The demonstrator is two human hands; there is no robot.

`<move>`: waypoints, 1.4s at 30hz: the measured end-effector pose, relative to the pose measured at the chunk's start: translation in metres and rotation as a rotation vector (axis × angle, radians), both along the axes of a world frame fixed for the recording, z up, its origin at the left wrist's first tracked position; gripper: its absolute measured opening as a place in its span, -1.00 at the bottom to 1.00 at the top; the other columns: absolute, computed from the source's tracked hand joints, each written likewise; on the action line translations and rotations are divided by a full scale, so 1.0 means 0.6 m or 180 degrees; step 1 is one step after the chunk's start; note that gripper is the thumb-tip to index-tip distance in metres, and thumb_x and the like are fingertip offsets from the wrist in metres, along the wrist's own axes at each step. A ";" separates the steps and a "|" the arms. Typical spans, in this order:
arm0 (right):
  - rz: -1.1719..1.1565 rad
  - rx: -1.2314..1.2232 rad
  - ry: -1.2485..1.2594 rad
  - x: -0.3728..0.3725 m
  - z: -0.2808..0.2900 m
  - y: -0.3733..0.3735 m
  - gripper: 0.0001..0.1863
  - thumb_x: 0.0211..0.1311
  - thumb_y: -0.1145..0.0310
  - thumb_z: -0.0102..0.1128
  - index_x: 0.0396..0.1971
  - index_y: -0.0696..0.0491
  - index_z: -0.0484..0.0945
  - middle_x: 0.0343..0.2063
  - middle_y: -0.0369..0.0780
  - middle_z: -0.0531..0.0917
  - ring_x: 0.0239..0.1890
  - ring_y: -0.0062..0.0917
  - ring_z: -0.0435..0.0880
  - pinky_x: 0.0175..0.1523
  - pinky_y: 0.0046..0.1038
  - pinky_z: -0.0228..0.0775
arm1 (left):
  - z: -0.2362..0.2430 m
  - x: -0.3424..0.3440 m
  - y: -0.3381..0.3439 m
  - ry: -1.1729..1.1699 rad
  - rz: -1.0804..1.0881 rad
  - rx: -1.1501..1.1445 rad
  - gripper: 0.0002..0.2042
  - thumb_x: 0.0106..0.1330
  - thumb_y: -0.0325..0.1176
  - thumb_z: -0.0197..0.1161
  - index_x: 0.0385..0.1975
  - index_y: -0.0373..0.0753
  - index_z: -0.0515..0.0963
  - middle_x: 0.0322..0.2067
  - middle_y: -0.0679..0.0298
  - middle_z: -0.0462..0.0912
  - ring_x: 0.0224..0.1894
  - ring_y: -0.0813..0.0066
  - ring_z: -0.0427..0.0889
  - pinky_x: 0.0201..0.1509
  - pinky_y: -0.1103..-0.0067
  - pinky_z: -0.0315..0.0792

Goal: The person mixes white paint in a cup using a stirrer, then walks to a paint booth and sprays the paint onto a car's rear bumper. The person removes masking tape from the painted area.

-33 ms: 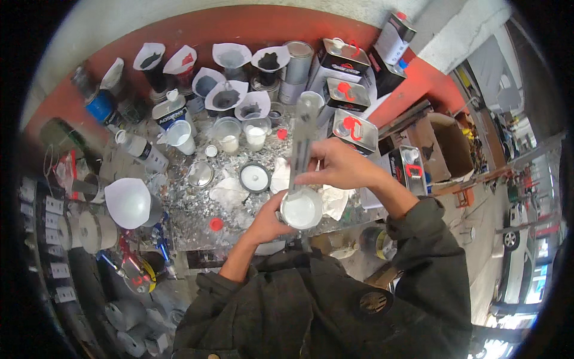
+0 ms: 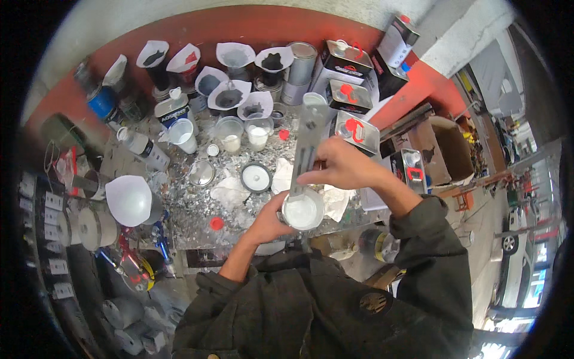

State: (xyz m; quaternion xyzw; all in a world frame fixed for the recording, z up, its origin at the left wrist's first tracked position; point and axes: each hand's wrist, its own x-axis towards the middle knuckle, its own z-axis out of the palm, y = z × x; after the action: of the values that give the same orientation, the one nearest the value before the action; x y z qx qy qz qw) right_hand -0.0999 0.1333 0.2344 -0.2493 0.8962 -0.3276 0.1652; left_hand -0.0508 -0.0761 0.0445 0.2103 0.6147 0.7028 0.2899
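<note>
Pinching a slotted grey stick (image 2: 307,146), the right hand (image 2: 341,164) holds its lower end in the white-filled cup (image 2: 303,214) the left hand (image 2: 266,222) clasps.

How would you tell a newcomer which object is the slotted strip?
Start at the spattered workbench, then find the right hand above its near side. That hand holds the slotted strip. Unlike the nearby round cups, it is long, flat, grey.

We've a two-tone wall: red band (image 2: 263,24) low, off-wht upper wall (image 2: 365,9) above, w/ a pale pillar (image 2: 463,30) at R. Our workbench (image 2: 191,209) top's heavily paint-spattered. Dk shelving (image 2: 37,239) far L. Over R we see grey floor (image 2: 479,224), wht car (image 2: 515,245) & bright glare (image 2: 499,349) nr lower edge.
</note>
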 end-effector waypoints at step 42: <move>-0.1817 -0.1317 0.0741 0.100 -0.003 -0.034 -0.66 0.33 0.56 0.22 0.08 0.21 0.49 -0.42 -0.32 0.59 -0.53 -0.78 0.48 -0.45 -0.68 0.31 | -0.073 -0.014 0.032 0.0763 0.2002 -0.0524 -0.10 -0.17 -0.51 0.64 0.26 -0.23 0.28 0.14 0.16 0.52 0.21 0.35 0.51 0.29 0.40 0.40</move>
State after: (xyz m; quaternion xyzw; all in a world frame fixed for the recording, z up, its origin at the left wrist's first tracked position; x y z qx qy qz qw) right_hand -0.0397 0.1132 0.2325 -0.0530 0.8572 -0.5042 -0.0898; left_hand -0.0595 -0.0572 0.0004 0.0674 0.7337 0.6761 0.0008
